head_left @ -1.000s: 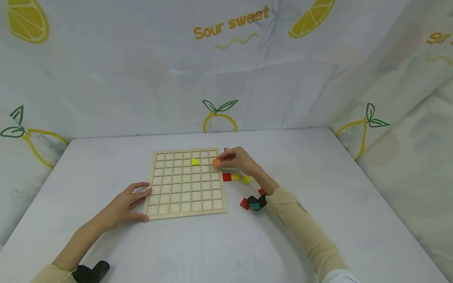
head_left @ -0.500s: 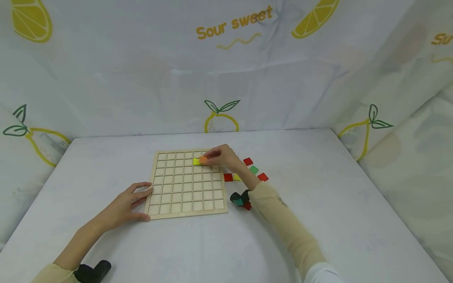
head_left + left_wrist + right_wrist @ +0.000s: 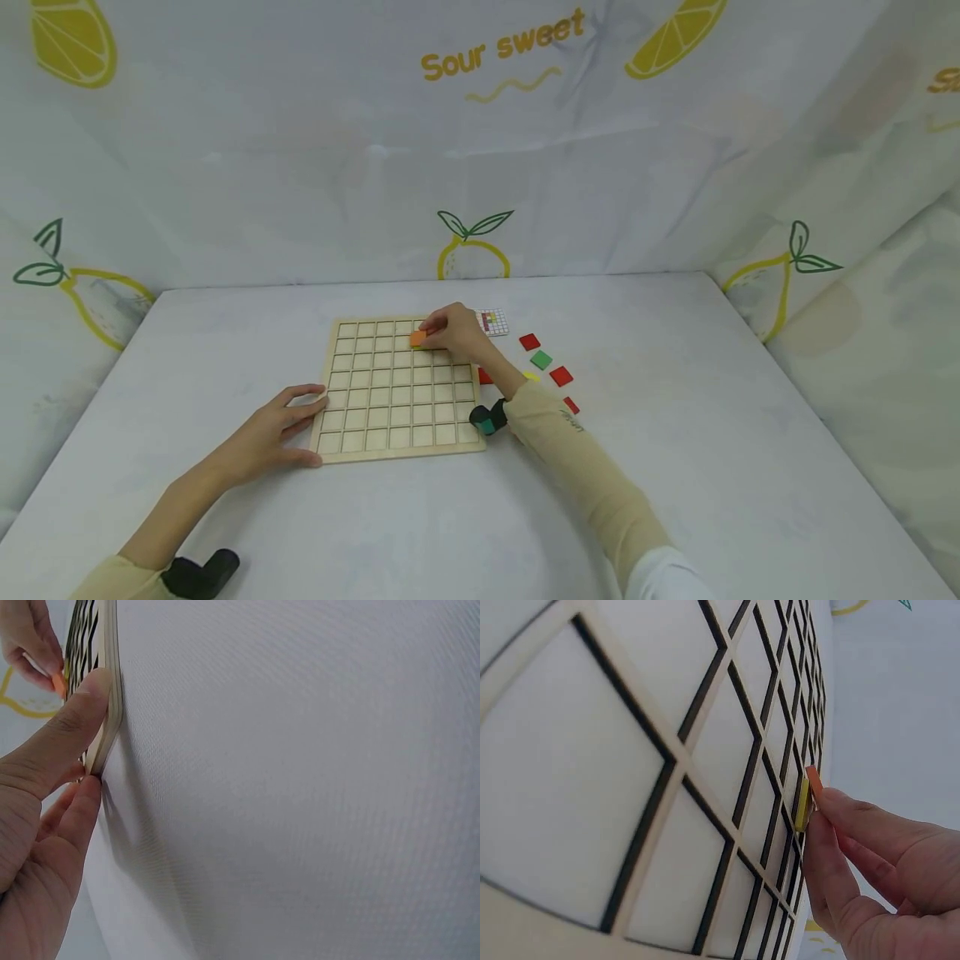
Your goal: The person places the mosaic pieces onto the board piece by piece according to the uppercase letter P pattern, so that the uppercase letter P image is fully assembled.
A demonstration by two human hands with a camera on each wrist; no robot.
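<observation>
A light wooden grid board [image 3: 381,392] lies on the white table. Thumb and forefingers of my right hand [image 3: 456,332] pinch an orange tile [image 3: 417,338] over the far part of the board. Seen from the right wrist, the orange tile [image 3: 814,782] is tilted beside a yellow tile [image 3: 802,805] on the grid; from the head it covers most of that piece. My left hand [image 3: 273,433] holds the board at its left edge near the front corner. In the left wrist view its thumb [image 3: 71,724] and fingers [image 3: 79,814] lie either side of that corner.
Right of the board lie red tiles [image 3: 561,376], a green tile [image 3: 542,360] and a partly hidden yellow tile [image 3: 531,377]. A small printed pattern card [image 3: 492,322] sits by the far right corner. A lemon-print cloth [image 3: 300,167] hangs behind.
My right hand has carried the orange tile leftward from the board's right edge to the yellow tile. More loose tiles and the card have come into sight. My left hand stays put.
</observation>
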